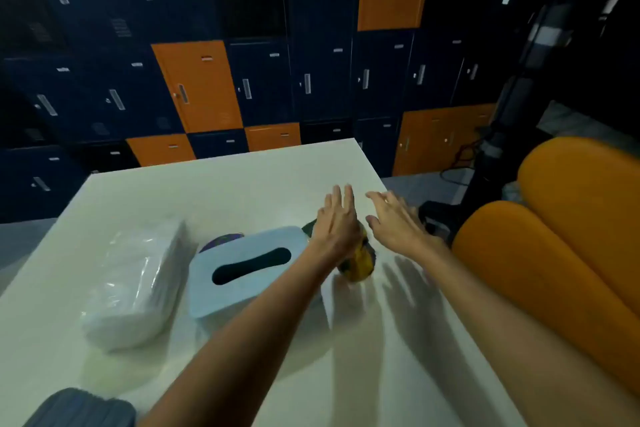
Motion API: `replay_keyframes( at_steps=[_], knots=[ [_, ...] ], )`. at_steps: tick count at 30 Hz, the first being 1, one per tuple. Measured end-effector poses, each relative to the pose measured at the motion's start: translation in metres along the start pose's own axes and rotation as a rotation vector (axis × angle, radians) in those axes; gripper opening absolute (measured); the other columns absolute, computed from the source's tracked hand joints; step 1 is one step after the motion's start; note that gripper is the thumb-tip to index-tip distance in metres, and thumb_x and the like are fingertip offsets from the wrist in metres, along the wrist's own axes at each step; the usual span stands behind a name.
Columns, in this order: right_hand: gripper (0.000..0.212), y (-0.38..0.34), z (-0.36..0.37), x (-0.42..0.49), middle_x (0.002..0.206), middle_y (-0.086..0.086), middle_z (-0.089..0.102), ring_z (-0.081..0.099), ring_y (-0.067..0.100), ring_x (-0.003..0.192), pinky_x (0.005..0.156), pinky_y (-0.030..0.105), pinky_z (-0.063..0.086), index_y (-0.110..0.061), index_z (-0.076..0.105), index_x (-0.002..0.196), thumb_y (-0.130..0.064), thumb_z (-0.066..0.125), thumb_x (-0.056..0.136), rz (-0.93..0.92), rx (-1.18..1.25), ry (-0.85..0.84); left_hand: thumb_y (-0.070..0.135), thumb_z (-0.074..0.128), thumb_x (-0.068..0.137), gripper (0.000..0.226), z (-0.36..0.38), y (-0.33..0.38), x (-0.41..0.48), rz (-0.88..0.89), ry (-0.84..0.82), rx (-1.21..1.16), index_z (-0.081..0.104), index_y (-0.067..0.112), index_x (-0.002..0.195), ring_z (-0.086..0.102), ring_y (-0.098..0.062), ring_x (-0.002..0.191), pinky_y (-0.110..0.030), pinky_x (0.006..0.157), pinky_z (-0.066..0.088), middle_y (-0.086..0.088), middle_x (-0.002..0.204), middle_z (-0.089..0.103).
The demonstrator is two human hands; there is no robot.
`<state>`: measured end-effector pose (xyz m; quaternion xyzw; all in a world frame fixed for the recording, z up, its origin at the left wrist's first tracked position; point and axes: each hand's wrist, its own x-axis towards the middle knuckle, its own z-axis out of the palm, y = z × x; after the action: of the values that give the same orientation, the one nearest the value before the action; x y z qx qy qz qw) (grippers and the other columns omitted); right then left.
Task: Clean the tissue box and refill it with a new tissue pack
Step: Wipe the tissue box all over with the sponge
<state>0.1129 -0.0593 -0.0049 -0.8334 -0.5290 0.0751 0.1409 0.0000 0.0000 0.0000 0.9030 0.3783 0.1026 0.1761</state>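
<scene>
A pale blue tissue box point(242, 270) with a dark slot in its lid sits near the middle of the white table point(225, 191). Left of it lies a clear-wrapped pack of white tissues point(135, 284). A yellow and dark cloth point(358, 262) lies just right of the box, partly hidden under my left hand. My left hand point(337, 218) is stretched flat above that cloth, fingers apart, holding nothing. My right hand point(394, 218) hovers beside it, also spread and holding nothing. A purple object point(221, 240) peeks out behind the box.
Orange padded seats point(554, 236) stand against the table's right edge. A grey ribbed object point(83, 407) sits at the near left corner. Dark blue and orange lockers point(197, 87) line the wall behind. A black stand with cables point(485, 166) rises at the right.
</scene>
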Motion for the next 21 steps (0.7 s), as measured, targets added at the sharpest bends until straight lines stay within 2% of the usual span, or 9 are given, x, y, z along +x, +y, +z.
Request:
replay_keyframes(
  at_steps=[4,6,8,11,12,14,16,17,21],
  knots=[
    [0.043,0.005,0.034,0.003,0.140,0.016,0.039,0.035,0.037,0.127,0.101,0.049,0.029,-0.014,0.037,0.141,-0.021,0.036,0.099,0.115,0.052,-0.092,0.025,0.048,0.095,0.069,0.033,0.000,-0.001,-0.273,-0.087,-0.108,0.012,0.000,0.149,0.013,-0.043,0.142,-0.051,0.114,0.023,-0.027,0.154,0.012],
    [0.037,0.010,0.051,0.008,0.135,0.016,0.043,0.038,0.036,0.123,0.098,0.047,0.032,-0.012,0.044,0.134,-0.019,0.036,0.098,0.168,0.087,-0.106,0.026,0.044,0.098,0.069,0.047,0.003,-0.002,-0.376,-0.134,-0.196,0.008,-0.001,0.150,0.004,-0.046,0.143,-0.052,0.117,0.015,-0.029,0.155,0.005],
    [0.031,0.012,0.058,0.012,0.130,0.016,0.045,0.041,0.037,0.118,0.095,0.048,0.036,-0.012,0.050,0.125,-0.020,0.037,0.098,0.201,0.117,-0.109,0.020,0.042,0.098,0.067,0.054,0.005,0.000,-0.412,-0.147,-0.242,0.005,-0.002,0.150,-0.007,-0.045,0.144,-0.052,0.118,0.008,-0.030,0.156,-0.004],
    [0.020,0.010,0.066,0.016,0.115,0.014,0.051,0.049,0.037,0.105,0.084,0.047,0.045,-0.012,0.058,0.101,-0.021,0.042,0.094,0.259,0.184,-0.109,0.004,0.047,0.092,0.055,0.060,0.005,0.000,-0.400,-0.087,-0.315,0.025,-0.005,0.142,-0.010,-0.044,0.144,-0.050,0.117,0.003,-0.031,0.155,0.000],
    [0.018,0.008,0.065,0.017,0.110,0.014,0.055,0.052,0.037,0.100,0.081,0.045,0.048,-0.012,0.059,0.092,-0.022,0.045,0.091,0.271,0.219,-0.099,0.000,0.048,0.090,0.048,0.061,0.004,0.000,-0.389,-0.052,-0.342,0.033,-0.006,0.135,-0.008,-0.042,0.145,-0.049,0.117,0.004,-0.031,0.154,0.006],
    [0.017,0.007,0.065,0.018,0.101,0.013,0.062,0.057,0.035,0.093,0.079,0.043,0.052,-0.011,0.061,0.079,-0.023,0.052,0.088,0.281,0.315,-0.090,-0.004,0.046,0.089,0.035,0.064,0.002,-0.002,-0.377,0.022,-0.429,0.041,-0.007,0.123,0.003,-0.040,0.145,-0.046,0.117,0.016,-0.030,0.153,0.011],
    [0.015,0.007,0.062,0.019,0.102,0.010,0.064,0.059,0.030,0.095,0.082,0.042,0.053,-0.011,0.066,0.088,-0.022,0.057,0.086,0.272,0.414,-0.097,-0.005,0.043,0.090,0.034,0.061,0.003,-0.004,-0.394,0.104,-0.535,0.043,-0.007,0.124,0.024,-0.036,0.139,-0.029,0.109,0.028,-0.027,0.152,0.018],
    [0.015,0.008,0.060,0.019,0.102,0.008,0.064,0.059,0.027,0.097,0.084,0.040,0.052,-0.012,0.066,0.094,-0.021,0.058,0.086,0.267,0.466,-0.108,-0.005,0.042,0.090,0.033,0.059,0.003,-0.005,-0.404,0.140,-0.577,0.044,-0.007,0.123,0.031,-0.033,0.133,-0.023,0.102,0.028,-0.025,0.150,0.022],
    [0.012,0.006,0.047,0.013,0.092,0.004,0.062,0.059,0.020,0.086,0.071,0.034,0.051,-0.017,0.058,0.096,-0.022,0.048,0.091,0.365,0.821,-0.120,-0.004,0.051,0.086,0.029,0.052,0.011,-0.005,-0.409,0.271,-0.667,0.051,0.001,0.115,0.043,-0.017,0.110,-0.016,0.092,0.034,-0.016,0.135,0.041]
  ],
)
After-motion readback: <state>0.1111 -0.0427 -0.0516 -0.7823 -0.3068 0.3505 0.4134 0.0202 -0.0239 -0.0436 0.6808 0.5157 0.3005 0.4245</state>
